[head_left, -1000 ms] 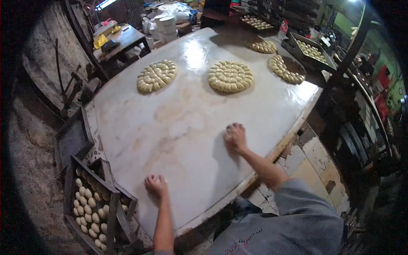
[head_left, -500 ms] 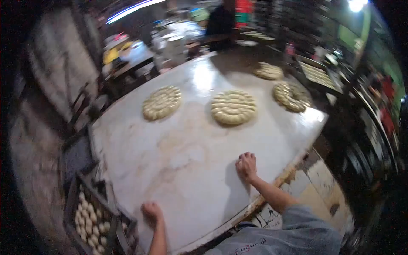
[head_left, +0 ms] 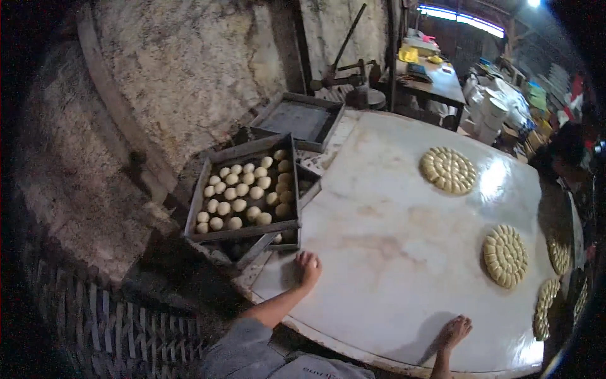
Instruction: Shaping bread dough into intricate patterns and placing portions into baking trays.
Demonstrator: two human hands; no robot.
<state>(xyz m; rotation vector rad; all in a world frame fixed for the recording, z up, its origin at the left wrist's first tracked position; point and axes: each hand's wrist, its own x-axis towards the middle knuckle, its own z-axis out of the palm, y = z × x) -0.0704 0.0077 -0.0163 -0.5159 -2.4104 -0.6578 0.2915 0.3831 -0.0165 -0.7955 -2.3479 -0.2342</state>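
Observation:
My left hand (head_left: 308, 268) rests on the pale round table (head_left: 391, 252) near its left edge, fingers curled loosely, holding nothing I can see. It lies just right of a wooden tray (head_left: 243, 191) filled with several small dough balls. My right hand (head_left: 454, 331) lies flat and spread on the table near the front edge, empty. Round patterned dough discs sit farther off: one at the back (head_left: 447, 170), one at the right (head_left: 504, 256), more along the right rim (head_left: 548, 303).
An empty dark tray (head_left: 300, 119) stands behind the dough tray. A rough stone wall (head_left: 189, 69) rises at the left. A cluttered bench (head_left: 432, 72) and stacked white containers (head_left: 492, 117) stand at the back. Another person (head_left: 565, 158) is at the far right.
The view has swung left, so the dough tray and wall now fill the left side. Both hands still press on the table, with the left now beside the tray.

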